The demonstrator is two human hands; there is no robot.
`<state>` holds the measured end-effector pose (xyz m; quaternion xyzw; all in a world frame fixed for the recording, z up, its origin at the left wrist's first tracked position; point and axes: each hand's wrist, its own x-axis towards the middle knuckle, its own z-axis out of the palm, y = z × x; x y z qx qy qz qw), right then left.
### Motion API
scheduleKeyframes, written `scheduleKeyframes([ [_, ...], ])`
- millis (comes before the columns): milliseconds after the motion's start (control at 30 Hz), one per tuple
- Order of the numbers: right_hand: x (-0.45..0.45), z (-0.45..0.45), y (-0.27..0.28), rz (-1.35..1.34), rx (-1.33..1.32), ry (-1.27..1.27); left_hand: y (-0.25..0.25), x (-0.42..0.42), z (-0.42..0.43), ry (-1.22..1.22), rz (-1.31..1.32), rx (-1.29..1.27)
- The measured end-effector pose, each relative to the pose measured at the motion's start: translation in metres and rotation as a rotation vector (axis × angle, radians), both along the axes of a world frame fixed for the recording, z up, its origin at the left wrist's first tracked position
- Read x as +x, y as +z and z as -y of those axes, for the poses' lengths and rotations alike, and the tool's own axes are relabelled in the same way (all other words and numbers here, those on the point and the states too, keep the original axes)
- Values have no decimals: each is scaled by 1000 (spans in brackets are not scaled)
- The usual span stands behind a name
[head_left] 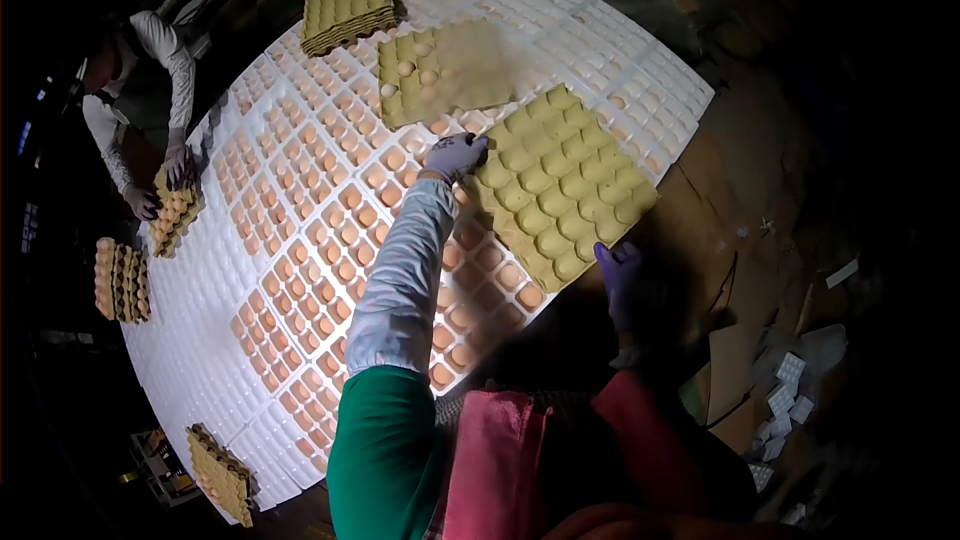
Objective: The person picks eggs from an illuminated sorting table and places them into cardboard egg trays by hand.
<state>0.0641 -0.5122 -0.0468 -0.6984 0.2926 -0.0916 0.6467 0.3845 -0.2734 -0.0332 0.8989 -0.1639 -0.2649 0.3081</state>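
Observation:
A yellow-green pulp egg tray (565,185) is held tilted over the near right corner of the table, with no eggs visible on its face. My left hand (457,155), in a grey glove, is closed on its upper left edge. At the lower right edge, my right hand (620,270), in a purple glove, grips the same tray, its fingers partly in shadow. Beneath and left of the tray lie white plastic egg cartons (440,345) with brown eggs in their cups. Just beyond sits another pulp tray (400,105) with several loose eggs, partly blurred by a smudge.
A stack of pulp trays (348,10) stands at the far side. Across the table, a person's gloved hands (178,165) hold egg-filled trays (175,212). More stacked trays (122,280) and a tray pile (220,475) sit along the left edge. White carton pieces (790,370) litter the floor at right.

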Motion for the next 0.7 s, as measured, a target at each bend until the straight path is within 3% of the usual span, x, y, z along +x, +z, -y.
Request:
scheduleKeyframes([
  [67, 0, -16, 18, 4, 672, -112, -24, 4, -8, 75, -124, -269],
  [100, 9, -14, 1, 7, 814, 15, -32, 10, -1, 71, -186, -282],
  [167, 11, -13, -12, 164, 754, -30, -38, 13, -8, 100, -313, -297],
  [200, 16, -19, -18, 170, 731, -29, -47, 7, -9, 49, -286, -440],
  [233, 14, -24, -22, 150, 716, -22, -52, 0, -13, -33, 29, -307],
  [333, 15, -39, -38, 59, 730, 72, 54, -87, -51, 96, 111, -276],
  [467, 22, -46, -49, -38, 678, 195, 79, -195, -127, 404, 340, -377],
  [600, 28, -44, -53, -122, 551, 313, 91, -276, -220, 641, 94, -618],
  [700, 36, -43, -58, -187, 433, 401, 78, -355, -331, 850, 273, -526],
])
